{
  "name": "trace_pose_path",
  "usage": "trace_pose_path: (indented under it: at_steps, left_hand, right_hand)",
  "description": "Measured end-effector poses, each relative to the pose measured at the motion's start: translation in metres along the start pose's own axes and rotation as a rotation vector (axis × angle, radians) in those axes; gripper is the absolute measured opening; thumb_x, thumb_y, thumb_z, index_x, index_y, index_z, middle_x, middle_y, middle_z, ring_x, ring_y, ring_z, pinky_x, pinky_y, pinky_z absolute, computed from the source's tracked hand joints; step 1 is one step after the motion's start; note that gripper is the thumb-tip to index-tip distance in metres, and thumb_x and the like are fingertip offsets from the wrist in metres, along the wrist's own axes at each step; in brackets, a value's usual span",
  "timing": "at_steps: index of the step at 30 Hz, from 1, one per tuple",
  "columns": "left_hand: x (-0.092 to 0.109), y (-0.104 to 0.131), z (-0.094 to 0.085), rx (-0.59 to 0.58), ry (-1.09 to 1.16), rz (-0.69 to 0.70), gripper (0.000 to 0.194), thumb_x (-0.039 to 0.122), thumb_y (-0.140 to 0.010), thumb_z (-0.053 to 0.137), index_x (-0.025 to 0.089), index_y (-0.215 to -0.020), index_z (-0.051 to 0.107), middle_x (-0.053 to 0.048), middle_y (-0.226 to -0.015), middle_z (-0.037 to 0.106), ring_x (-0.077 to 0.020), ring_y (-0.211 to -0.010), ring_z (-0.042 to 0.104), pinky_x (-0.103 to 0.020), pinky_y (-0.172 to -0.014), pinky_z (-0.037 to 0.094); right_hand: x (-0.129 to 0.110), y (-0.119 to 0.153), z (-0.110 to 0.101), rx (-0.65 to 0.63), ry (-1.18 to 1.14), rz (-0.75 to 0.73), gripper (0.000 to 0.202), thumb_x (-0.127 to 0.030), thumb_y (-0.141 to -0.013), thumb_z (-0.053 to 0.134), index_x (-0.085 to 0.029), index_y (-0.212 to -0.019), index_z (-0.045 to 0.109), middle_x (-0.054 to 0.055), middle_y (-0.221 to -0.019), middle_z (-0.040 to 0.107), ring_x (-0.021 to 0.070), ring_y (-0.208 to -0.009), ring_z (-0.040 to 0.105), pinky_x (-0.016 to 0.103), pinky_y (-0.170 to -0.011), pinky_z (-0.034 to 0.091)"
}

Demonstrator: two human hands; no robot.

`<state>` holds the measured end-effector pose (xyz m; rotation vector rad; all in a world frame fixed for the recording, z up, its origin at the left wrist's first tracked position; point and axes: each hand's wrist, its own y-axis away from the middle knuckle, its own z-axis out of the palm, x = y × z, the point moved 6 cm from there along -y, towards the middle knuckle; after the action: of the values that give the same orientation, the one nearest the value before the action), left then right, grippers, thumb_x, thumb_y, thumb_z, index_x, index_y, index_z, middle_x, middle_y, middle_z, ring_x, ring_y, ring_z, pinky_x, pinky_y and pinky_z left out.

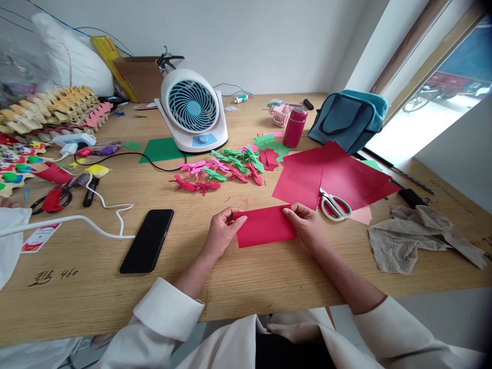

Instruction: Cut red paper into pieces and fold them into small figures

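A red paper rectangle (266, 228) is stretched between my two hands above the table's near side. My left hand (224, 230) pinches its upper left corner between thumb and fingers. At the upper right corner, my right hand (305, 223) grips it the same way. Just right of that hand lie white-handled scissors (335, 206), partly on large red paper sheets (346, 177). Beyond the held paper are several folded paper figures (234, 165) in green, pink and red. Small red paper pieces (268, 159) lie beside them.
A black phone (147, 241) with a white cable lies left of my arms. Behind stand a white fan (194, 110), a red flask (295, 127) and a blue bag (348, 120). A grey cloth (403, 241) is at right; egg-tray-like stacks (46, 110) crowd the left.
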<state>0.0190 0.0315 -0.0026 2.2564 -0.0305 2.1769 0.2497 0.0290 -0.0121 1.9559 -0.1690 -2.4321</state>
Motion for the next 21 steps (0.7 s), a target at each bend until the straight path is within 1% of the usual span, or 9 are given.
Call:
trace_pose_path:
  at_steps: [3, 7, 11, 14, 17, 21]
  left_hand:
    - [-0.001, 0.000, 0.001, -0.019, -0.027, -0.004, 0.023, 0.037, -0.072, 0.073, 0.016, -0.078, 0.064, 0.003, -0.068, 0.056, -0.0097, -0.062, 0.047, -0.021, -0.058, 0.039]
    - [-0.004, 0.001, 0.002, -0.037, -0.050, -0.028, 0.026, 0.041, -0.074, 0.072, 0.016, -0.077, 0.064, 0.003, -0.064, 0.056, -0.0101, -0.059, 0.048, -0.022, -0.057, 0.040]
    - [-0.007, 0.002, 0.003, -0.028, -0.055, -0.051, 0.027, 0.042, -0.073, 0.072, 0.016, -0.078, 0.065, 0.003, -0.065, 0.058, -0.0104, -0.058, 0.050, -0.021, -0.056, 0.040]
    - [-0.008, 0.001, 0.001, -0.009, -0.108, -0.034, 0.025, 0.041, -0.074, 0.071, 0.017, -0.077, 0.065, 0.002, -0.066, 0.059, -0.0110, -0.059, 0.051, -0.021, -0.055, 0.039]
    - [-0.009, 0.000, -0.001, 0.009, -0.167, -0.018, 0.025, 0.041, -0.075, 0.069, 0.017, -0.076, 0.065, 0.001, -0.066, 0.060, -0.0120, -0.060, 0.052, -0.022, -0.054, 0.039]
    - [-0.011, -0.001, -0.003, 0.010, -0.173, -0.013, 0.024, 0.041, -0.075, 0.069, 0.018, -0.074, 0.064, 0.002, -0.064, 0.059, -0.0120, -0.059, 0.051, -0.022, -0.053, 0.039]
  right_hand:
    - [0.001, 0.000, 0.001, -0.010, -0.014, 0.013, 0.037, -0.050, -0.066, 0.082, -0.022, -0.064, 0.057, -0.003, -0.062, 0.059, 0.0115, -0.054, 0.047, 0.025, -0.050, 0.038]
    - [0.002, 0.001, 0.003, -0.036, -0.040, 0.014, 0.037, -0.047, -0.065, 0.083, -0.021, -0.063, 0.057, -0.004, -0.061, 0.058, 0.0103, -0.053, 0.046, 0.024, -0.050, 0.038]
    - [0.001, 0.002, 0.005, -0.044, -0.031, 0.015, 0.039, -0.048, -0.064, 0.083, -0.020, -0.063, 0.056, -0.004, -0.062, 0.058, 0.0099, -0.053, 0.046, 0.024, -0.050, 0.038]
    - [0.001, 0.002, 0.006, -0.049, 0.000, 0.021, 0.039, -0.050, -0.065, 0.082, -0.021, -0.064, 0.057, -0.003, -0.063, 0.058, 0.0105, -0.053, 0.046, 0.024, -0.049, 0.037]
    - [0.004, 0.002, 0.007, -0.085, 0.000, 0.033, 0.037, -0.049, -0.068, 0.081, -0.021, -0.066, 0.057, -0.003, -0.064, 0.058, 0.0106, -0.053, 0.046, 0.023, -0.050, 0.037]
    - [0.006, 0.002, 0.008, -0.120, 0.013, 0.055, 0.037, -0.050, -0.069, 0.080, -0.021, -0.068, 0.059, -0.003, -0.064, 0.059, 0.0109, -0.053, 0.047, 0.024, -0.050, 0.037]
